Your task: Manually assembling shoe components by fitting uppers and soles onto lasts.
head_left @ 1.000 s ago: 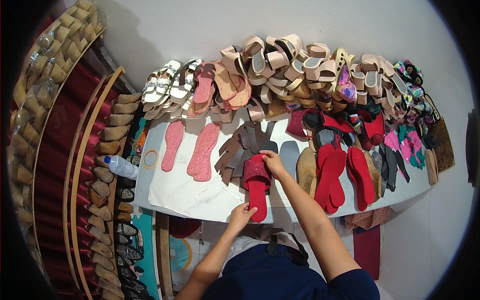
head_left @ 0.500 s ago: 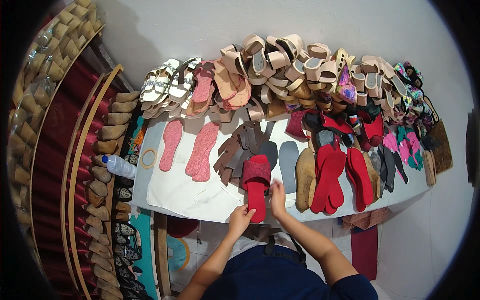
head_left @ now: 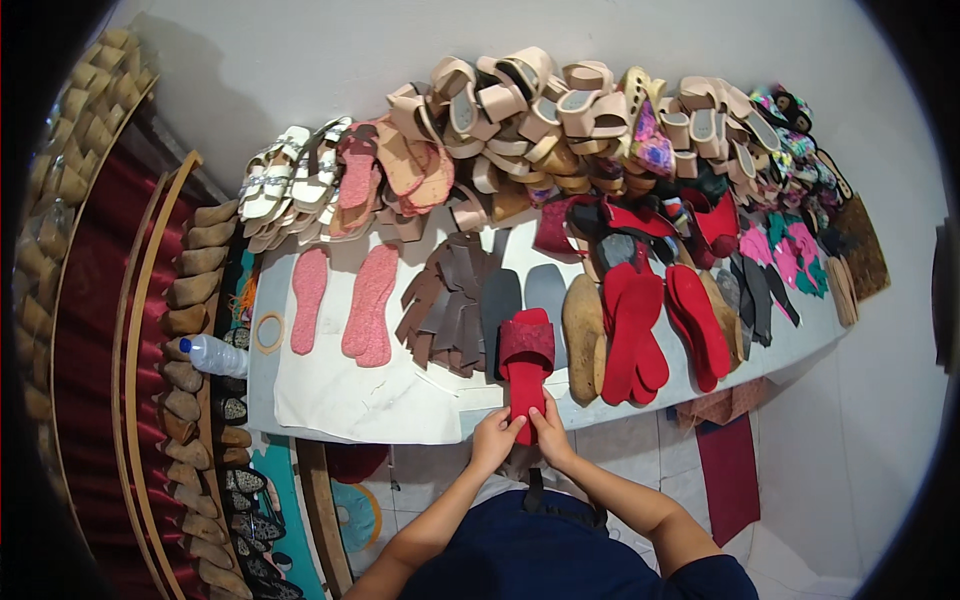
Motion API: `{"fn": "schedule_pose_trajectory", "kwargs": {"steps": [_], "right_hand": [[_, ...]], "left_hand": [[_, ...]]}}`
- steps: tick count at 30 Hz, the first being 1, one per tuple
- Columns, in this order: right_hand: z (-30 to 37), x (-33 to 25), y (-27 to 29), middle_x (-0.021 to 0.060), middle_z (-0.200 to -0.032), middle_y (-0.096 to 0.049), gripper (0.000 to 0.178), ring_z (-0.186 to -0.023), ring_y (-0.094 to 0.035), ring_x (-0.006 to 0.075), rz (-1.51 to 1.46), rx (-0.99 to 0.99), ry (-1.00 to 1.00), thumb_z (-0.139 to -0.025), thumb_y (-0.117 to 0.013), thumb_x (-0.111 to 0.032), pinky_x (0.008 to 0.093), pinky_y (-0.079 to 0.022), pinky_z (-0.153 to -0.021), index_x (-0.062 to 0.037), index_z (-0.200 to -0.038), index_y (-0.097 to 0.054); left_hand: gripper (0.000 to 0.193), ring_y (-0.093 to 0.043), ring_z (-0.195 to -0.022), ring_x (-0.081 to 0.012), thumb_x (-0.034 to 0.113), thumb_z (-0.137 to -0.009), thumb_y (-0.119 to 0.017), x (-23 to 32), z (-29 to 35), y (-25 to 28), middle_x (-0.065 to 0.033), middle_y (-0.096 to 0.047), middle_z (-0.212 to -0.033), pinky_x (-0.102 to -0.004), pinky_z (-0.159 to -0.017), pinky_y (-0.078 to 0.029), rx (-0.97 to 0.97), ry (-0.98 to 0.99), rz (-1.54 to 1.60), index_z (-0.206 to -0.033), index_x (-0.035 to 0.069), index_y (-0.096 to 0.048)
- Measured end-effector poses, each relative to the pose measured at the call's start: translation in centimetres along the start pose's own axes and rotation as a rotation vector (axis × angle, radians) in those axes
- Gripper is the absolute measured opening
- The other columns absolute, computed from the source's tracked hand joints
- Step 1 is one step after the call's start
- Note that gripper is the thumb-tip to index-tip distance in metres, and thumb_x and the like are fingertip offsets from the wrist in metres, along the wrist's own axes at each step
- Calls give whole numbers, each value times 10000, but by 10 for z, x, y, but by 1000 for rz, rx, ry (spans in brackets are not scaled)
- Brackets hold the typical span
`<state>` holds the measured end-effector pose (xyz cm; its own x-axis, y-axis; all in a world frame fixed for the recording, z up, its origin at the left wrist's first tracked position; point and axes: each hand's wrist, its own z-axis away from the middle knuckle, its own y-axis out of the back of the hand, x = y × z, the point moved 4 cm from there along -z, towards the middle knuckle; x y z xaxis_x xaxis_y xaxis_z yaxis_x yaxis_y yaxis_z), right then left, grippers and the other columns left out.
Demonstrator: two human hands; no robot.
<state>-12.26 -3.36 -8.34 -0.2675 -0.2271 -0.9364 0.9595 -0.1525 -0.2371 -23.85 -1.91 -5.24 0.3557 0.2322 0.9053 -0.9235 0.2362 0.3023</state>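
Note:
A red slide sandal (head_left: 526, 345) with a darker patterned strap is held between my two hands at the near edge of the table (head_left: 360, 434). My left hand (head_left: 494, 440) grips the left side of its heel end, thumb on top. From the other side my right hand (head_left: 550, 436) closes on the same heel part. The sandal's toe points away from me, over a grey sole (head_left: 545, 290) and near a dark grey sole (head_left: 499, 310). Right of it lie a wooden shoe last (head_left: 582, 340) and several red insoles (head_left: 633, 340). My fingers beneath the sandal are hidden.
Pink speckled insoles (head_left: 371, 305) and brown strips (head_left: 450, 305) lie on white sheeting to the left. Beige heeled sandals (head_left: 590, 100) are heaped along the wall. A water bottle (head_left: 215, 356) and a tape ring (head_left: 269, 331) are at the left edge, by racks of wooden lasts (head_left: 190, 290).
My right hand, which was beside the sandal, has come in and taken hold of its heel end. The view has shifted, so the table sits a little further left.

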Motion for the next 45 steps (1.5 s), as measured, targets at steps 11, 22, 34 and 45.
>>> {"fn": "schedule_pose_trajectory", "kwargs": {"steps": [11, 22, 34, 45], "right_hand": [[1, -12, 34, 173, -926, -548, 308, -873, -537, 233, 529, 74, -134, -781, -525, -144, 318, -427, -758, 11, -1046, -560], [6, -31, 31, 136, -820, -631, 285, -720, -612, 154, 532, 128, -174, -715, -618, -87, 261, -478, -646, 31, -973, -589], [11, -51, 30, 125, -812, -635, 266, -720, -611, 159, 551, 125, -169, -717, -621, -80, 255, -473, -654, 31, -957, -595], [17, -41, 32, 169, -1077, -492, 485, -1004, -516, 237, 683, -75, -91, -703, -634, -67, 303, -449, -795, 6, -1151, -464]], "left_hand": [[406, -579, -842, -162, 115, -798, -574, -22, -11, -1, -159, -544, -1024, -236, -688, -470, -277, 232, 355, -1134, -79, -455], [351, -589, -752, -136, 57, -783, -577, -20, -12, 2, -110, -598, -881, -230, -661, -492, -219, 213, 351, -1098, -72, -494], [346, -580, -736, -117, 60, -773, -593, -17, -11, -1, -101, -602, -863, -219, -639, -493, -211, 243, 392, -1084, -67, -509], [423, -584, -745, -112, 85, -748, -627, -25, -10, 0, -115, -604, -909, -210, -652, -465, -269, 138, 259, -1120, -57, -483]]}}
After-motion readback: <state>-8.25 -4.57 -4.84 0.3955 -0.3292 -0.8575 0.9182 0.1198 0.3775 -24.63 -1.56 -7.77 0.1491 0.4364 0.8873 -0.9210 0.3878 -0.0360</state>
